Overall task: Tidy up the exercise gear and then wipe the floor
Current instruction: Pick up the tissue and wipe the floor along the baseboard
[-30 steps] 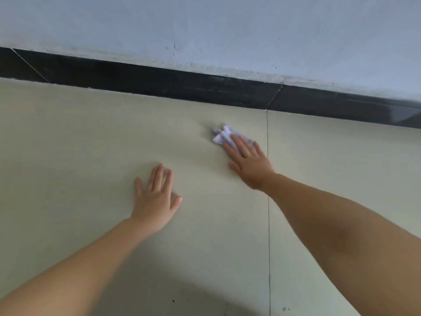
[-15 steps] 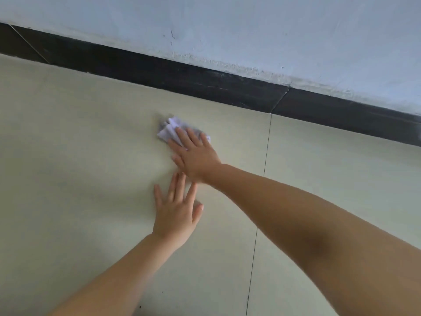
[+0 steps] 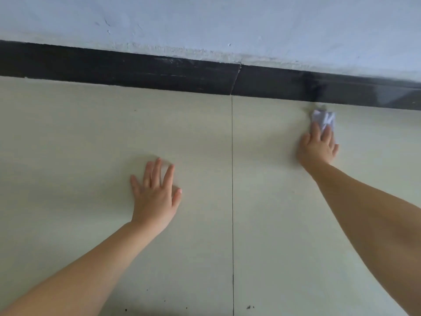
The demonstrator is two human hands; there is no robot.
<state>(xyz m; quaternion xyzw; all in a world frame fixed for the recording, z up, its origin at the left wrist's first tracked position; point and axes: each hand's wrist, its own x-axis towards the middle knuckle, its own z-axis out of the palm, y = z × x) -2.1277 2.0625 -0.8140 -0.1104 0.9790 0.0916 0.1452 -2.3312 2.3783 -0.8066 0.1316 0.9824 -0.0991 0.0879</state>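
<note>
a crumpled white cloth is pressed flat onto the pale floor tile by the straight fingers of the right hand, just beside the black skirting. the left hand is laid palm-down, fingers spread, with nothing held, left of the tile joint.

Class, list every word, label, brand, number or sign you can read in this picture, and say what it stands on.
None: no text shows on the white cloth, the floor tiles, the black skirting or the wall.
</note>
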